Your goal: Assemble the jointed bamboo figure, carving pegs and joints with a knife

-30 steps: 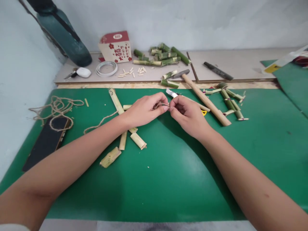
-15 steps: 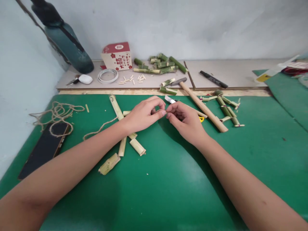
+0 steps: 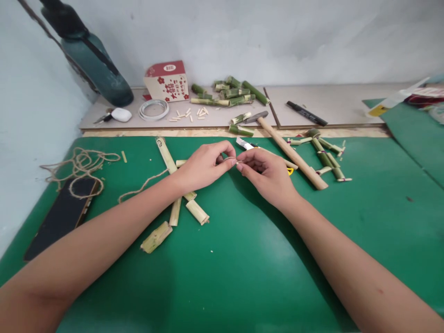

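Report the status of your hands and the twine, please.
Left hand and right hand close together, fingers pinching twine. Bamboo strips crossed near left hand. Bare blade just beyond right hand.

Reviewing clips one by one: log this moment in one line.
left hand: pinching twine | right hand: pinching twine | nearby: bamboo pieces, hammer

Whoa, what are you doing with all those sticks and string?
A person's bare left hand and right hand are close together, pinching a thin brown strand of twine at their fingertips. Pale yellow-green bamboo pieces lie on the smooth green mat, some partly hidden by the left arm. A loose tangle of brown twine sits to the left, and a wooden-handled hammer lies beyond the right hand.
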{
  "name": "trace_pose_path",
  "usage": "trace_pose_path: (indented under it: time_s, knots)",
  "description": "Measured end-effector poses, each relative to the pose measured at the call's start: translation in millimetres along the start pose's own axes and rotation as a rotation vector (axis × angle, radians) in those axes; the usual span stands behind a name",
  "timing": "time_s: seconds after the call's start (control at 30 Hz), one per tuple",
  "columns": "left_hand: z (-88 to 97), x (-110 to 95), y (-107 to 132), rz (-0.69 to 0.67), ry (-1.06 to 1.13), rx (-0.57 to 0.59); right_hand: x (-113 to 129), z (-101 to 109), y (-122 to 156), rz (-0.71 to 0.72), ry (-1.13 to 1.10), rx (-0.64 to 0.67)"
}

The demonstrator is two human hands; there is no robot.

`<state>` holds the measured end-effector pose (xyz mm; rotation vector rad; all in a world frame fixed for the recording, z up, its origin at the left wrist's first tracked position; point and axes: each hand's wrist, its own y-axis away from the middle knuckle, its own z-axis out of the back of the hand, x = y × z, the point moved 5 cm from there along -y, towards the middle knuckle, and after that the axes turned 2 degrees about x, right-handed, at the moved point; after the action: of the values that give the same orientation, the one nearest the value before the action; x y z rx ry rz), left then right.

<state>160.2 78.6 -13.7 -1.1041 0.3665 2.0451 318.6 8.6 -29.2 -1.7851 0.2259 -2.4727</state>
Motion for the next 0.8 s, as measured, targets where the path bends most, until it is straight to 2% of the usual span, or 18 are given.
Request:
trace_pose_path:
  time_s: [0.8]
  knots:
    - [1.4,-2.0,0.4,-0.014,0.032,-0.026,-3.8,4.0,-2.4,-0.075,-0.036,-0.056]
